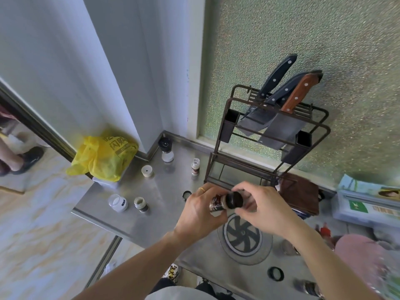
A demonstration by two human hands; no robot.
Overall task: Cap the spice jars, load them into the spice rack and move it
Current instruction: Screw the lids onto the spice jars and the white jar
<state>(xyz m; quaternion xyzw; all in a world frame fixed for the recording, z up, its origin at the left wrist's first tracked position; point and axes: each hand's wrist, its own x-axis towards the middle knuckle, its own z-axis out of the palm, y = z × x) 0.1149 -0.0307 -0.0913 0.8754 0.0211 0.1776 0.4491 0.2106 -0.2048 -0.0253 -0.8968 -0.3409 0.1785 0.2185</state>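
My left hand (200, 211) grips a small spice jar (217, 205) with a dark label, held tilted above the steel counter (138, 219). My right hand (263, 207) has its fingers around the black cap (234, 199) on the jar's mouth. The brown wire spice rack (224, 163) stands just behind my hands with its lower shelf bare. On the counter stand an uncapped jar (195, 166), another open jar (141, 205), a white jar (118, 202), a grinder (166, 150) and a white cap (147, 171). A black cap (186, 194) lies by my left hand, another (275, 273) lies near the front edge.
Three knives (279, 98) sit in the rack's top slots. A yellow plastic bag (102, 158) lies at the counter's left corner. A brown cloth (299, 194) and a boxed item (368, 205) are to the right. A round drain cover (243, 234) lies under my hands.
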